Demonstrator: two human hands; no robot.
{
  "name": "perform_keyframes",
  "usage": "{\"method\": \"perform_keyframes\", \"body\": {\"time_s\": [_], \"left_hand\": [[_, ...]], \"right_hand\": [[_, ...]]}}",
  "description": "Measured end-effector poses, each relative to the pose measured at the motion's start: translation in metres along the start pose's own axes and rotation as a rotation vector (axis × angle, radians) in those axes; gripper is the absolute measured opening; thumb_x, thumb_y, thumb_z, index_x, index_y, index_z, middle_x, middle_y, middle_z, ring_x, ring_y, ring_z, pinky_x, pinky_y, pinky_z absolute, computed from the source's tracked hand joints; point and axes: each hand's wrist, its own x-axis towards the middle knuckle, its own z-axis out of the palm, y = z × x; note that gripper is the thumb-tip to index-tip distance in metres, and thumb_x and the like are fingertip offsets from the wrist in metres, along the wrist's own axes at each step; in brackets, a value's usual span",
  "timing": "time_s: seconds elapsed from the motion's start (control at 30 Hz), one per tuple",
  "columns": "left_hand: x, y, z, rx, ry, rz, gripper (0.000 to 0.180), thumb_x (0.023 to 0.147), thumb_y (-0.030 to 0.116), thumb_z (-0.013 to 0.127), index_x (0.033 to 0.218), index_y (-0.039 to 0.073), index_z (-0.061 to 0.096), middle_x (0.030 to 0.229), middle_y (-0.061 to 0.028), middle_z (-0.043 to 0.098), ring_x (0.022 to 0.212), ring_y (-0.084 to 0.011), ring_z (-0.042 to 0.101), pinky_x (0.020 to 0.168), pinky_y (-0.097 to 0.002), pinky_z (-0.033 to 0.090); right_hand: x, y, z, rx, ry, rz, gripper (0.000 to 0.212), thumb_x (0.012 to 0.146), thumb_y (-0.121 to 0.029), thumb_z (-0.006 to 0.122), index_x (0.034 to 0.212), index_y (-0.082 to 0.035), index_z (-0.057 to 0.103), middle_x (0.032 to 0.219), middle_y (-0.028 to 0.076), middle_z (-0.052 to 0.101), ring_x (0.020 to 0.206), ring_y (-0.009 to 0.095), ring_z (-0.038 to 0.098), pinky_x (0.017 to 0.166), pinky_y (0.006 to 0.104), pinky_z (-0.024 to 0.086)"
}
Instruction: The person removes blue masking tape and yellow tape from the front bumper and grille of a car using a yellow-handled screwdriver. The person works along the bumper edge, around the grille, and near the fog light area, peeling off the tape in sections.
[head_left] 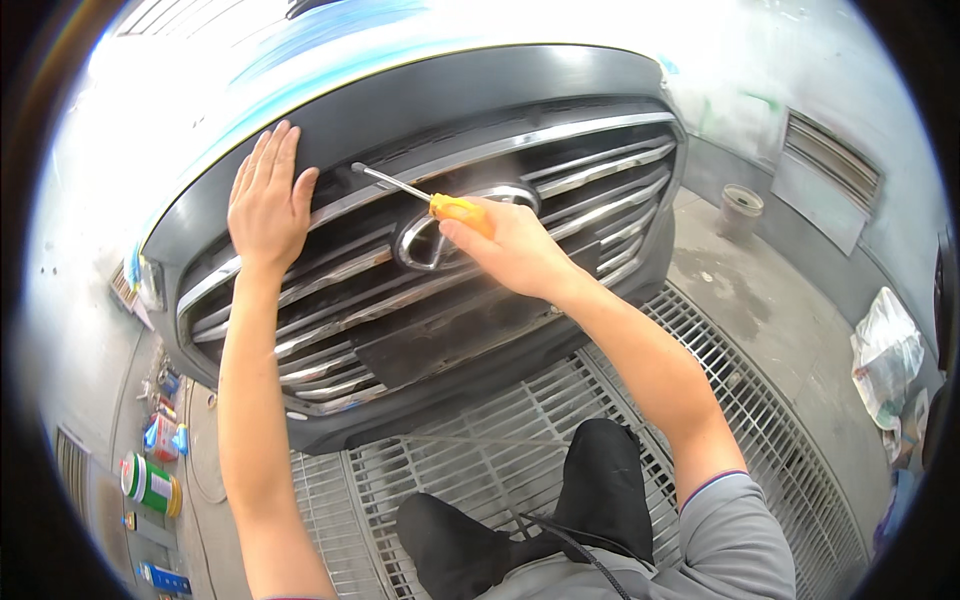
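Observation:
A dark grey car front bumper [500, 78] with a chrome-barred grille [340, 275] fills the middle. My left hand [268, 200] lies flat on the bumper's upper left part, fingers stretched out and thumb apart. In my right hand [515, 250] is a screwdriver with a yellow handle [458, 212] and a metal shaft [395, 183]. Its tip points up and left, near the grille's upper chrome strip; whether it touches cannot be made out. Behind my right hand, the oval chrome emblem [410, 240] is partly hidden.
Metal floor grating [480, 480] lies under my legs. Cans and a green-and-white bucket [152, 486] stand along the left wall. At the right are a grey bucket [741, 208], a wall vent [830, 160] and a white plastic bag [888, 350].

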Motion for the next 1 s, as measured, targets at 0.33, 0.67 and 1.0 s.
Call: {"method": "perform_keyframes", "body": {"time_s": [0.33,0.67,1.0], "left_hand": [[0.001,0.004,0.007,0.022,-0.058,-0.019,0.057,0.118,0.046,0.048,0.163,0.013,0.056,0.168,-0.0066,0.057,0.156,-0.0315,0.052,0.130,-0.0463,0.040],[0.000,0.001,0.007,0.038,-0.088,-0.008,0.056,0.119,0.045,0.045,0.163,0.012,0.056,0.168,-0.0073,0.057,0.157,-0.0326,0.050,0.130,-0.0469,0.039],[0.000,0.001,0.007,0.037,-0.066,0.006,0.057,0.119,0.045,0.044,0.162,0.011,0.057,0.167,-0.0091,0.058,0.156,-0.0331,0.051,0.130,-0.0476,0.039]], "right_hand": [[-0.050,0.087,-0.142,-0.158,0.377,0.140,0.042,0.113,-0.045,0.068,0.133,-0.009,0.077,0.073,-0.007,0.057,0.061,0.003,0.049,0.056,0.0260,0.042],[-0.065,0.138,-0.246,-0.192,0.658,0.350,0.045,0.110,-0.052,0.069,0.119,-0.008,0.074,0.066,-0.003,0.056,0.048,0.009,0.051,0.042,0.0307,0.043],[-0.059,0.164,-0.282,-0.313,0.757,0.477,0.053,0.108,-0.054,0.066,0.128,-0.007,0.075,0.073,0.007,0.068,0.050,0.020,0.063,0.048,0.0386,0.051]]}}
